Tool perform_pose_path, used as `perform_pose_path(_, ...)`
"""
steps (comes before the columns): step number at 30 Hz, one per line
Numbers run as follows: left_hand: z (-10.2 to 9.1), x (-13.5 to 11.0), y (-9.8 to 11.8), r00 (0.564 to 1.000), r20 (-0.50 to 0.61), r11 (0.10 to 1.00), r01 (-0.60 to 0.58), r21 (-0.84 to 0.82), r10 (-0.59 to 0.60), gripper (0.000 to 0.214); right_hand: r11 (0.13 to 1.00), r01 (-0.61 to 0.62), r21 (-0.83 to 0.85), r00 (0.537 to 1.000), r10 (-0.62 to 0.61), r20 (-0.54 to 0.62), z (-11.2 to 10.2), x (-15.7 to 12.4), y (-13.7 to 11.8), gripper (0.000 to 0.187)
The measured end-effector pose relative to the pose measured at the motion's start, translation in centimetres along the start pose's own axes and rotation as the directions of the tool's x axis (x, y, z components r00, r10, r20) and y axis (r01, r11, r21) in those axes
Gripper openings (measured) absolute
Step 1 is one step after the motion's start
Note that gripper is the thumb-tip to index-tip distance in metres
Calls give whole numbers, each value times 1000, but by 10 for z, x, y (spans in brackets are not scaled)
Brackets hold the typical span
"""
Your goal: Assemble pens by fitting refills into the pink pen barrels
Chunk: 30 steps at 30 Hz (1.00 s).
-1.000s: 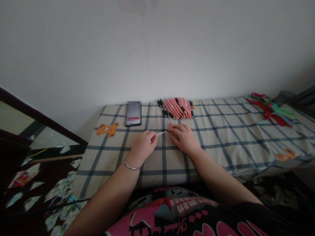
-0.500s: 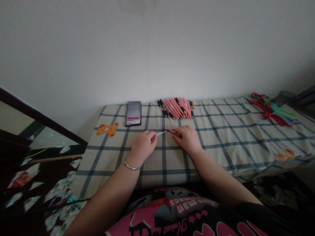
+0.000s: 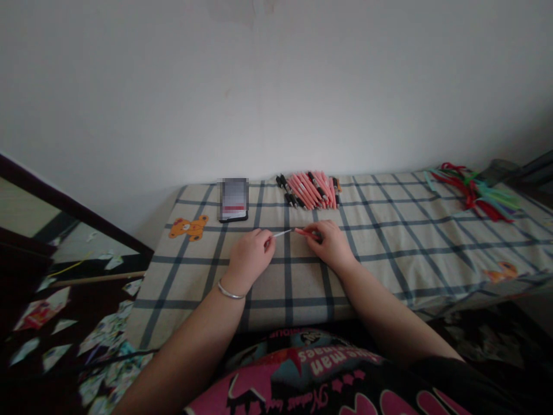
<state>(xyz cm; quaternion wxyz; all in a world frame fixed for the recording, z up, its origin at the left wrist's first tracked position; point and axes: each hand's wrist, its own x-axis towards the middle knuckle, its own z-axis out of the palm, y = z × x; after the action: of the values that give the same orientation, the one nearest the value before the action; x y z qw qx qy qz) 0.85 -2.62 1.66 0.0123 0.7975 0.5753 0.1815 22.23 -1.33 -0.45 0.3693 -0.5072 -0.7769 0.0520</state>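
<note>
My left hand (image 3: 252,253) is closed in a pinch round a thin white pen refill (image 3: 283,233), whose dark tip points right. Facing it, my right hand (image 3: 330,245) grips a pink pen barrel (image 3: 303,232) between thumb and fingers. The refill's tip and the barrel's end are almost in line, with little or no gap; whether they touch I cannot tell. Just beyond my right hand lies a pile of pink pens (image 3: 305,190) with black grips.
Left of the pens, a phone (image 3: 234,202) lies on the checked tablecloth (image 3: 371,202). At the far right is a heap of red, green and purple fuzzy strips (image 3: 479,193). A wall (image 3: 276,115) rises behind the table. Paper scraps (image 3: 103,334) litter the floor at left.
My right thumb and fingers have slid slightly right along the pink barrel, so more of it shows. My left hand has barely moved.
</note>
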Motion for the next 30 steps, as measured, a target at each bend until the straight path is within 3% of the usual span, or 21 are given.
perform_pose_path(6,2,0,-1,1000,1,1000,-17,2,17,23,997,66,26,998,-66,20,-2,0,-5,6)
perform_pose_path(16,1,0,-1,998,12,998,-57,16,57,23,997,76,29,997,-77,24,-2,0,-5,7)
perform_pose_path(30,5,2,-4,986,-54,987,-159,18,159,20,994,95,56,993,-98,62,-4,0,-6,13)
